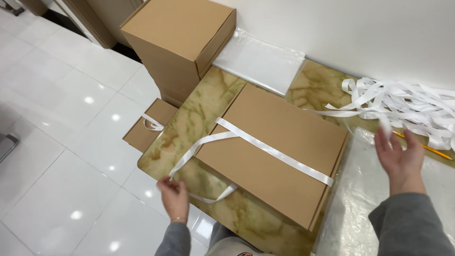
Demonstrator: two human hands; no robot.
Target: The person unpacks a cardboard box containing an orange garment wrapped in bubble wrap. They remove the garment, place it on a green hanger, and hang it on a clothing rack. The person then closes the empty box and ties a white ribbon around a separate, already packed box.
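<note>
A flat brown cardboard box (275, 151) lies in the middle of the marbled worktop (204, 114), a white satin ribbon (272, 150) running across its lid. The left hand (174, 198), at the near left edge, pinches the ribbon's loose end in closed fingers. The right hand (402, 159) hovers to the right with fingers spread, holding nothing, near a tangled ribbon pile (412, 106) and a yellow pencil (429, 148). Stacked cardboard boxes (182, 42) stand far left.
</note>
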